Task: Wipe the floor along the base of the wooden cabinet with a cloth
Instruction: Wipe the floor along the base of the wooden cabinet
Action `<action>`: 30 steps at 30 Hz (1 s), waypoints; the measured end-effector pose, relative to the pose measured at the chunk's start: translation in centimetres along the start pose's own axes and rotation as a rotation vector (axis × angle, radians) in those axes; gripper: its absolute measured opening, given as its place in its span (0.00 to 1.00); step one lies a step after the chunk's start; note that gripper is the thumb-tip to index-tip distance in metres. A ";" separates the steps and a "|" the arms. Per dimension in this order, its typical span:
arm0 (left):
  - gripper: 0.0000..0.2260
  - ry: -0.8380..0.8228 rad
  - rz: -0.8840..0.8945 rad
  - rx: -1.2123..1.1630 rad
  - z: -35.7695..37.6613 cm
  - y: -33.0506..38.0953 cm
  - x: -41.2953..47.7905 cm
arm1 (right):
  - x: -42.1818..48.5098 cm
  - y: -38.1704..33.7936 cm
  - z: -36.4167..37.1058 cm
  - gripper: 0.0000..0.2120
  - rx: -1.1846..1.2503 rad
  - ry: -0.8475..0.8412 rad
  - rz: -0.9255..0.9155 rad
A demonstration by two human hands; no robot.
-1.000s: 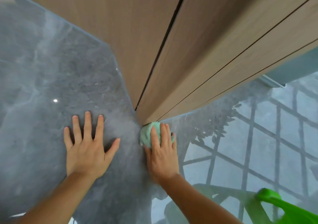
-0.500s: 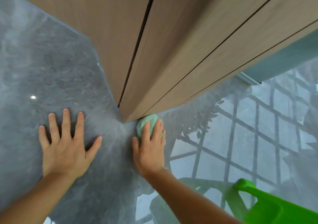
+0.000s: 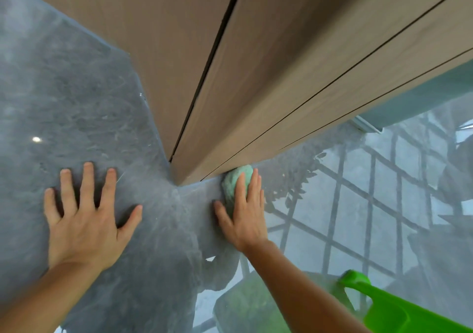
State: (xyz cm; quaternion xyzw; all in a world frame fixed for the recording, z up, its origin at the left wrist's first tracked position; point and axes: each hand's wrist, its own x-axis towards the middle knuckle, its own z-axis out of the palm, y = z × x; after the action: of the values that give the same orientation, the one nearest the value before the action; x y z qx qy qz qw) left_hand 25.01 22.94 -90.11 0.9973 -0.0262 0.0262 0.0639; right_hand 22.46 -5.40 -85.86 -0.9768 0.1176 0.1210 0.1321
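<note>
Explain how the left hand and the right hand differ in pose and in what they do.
The left hand lies flat with fingers spread, empty; the right hand keeps its fingers together over a green cloth. The left hand is away from the wooden cabinet; the right presses the cloth against its base. Both rest on the grey floor.

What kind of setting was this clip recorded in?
Probably a room in a home. A polished grey marble-look floor meets a wooden cabinet with flush panels, and the gloss mirrors a gridded window and foliage. The right hand presses a green cloth at the cabinet's base.
</note>
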 end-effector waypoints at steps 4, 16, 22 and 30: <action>0.40 -0.029 -0.014 -0.005 -0.2 0.3 0.2 | -1.0 -2.8 0.7 0.38 0.226 0.075 0.061; 0.39 -0.033 -0.023 -0.011 -0.1 0.0 0.2 | -1.0 -2.6 1.9 0.28 0.003 0.128 0.000; 0.40 -0.040 -0.015 -0.011 0.1 -0.2 0.2 | 0.6 1.3 0.8 0.29 -0.095 0.104 0.113; 0.39 -0.092 -0.025 -0.007 -1.0 0.4 0.1 | -3.6 -5.3 4.6 0.24 -0.187 0.002 -0.425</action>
State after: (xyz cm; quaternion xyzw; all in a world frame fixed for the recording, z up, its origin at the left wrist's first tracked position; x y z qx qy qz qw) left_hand 25.08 22.66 -89.03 0.9974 -0.0166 -0.0204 0.0667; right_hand 19.53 1.61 -87.97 -0.9877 -0.1021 0.0997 0.0635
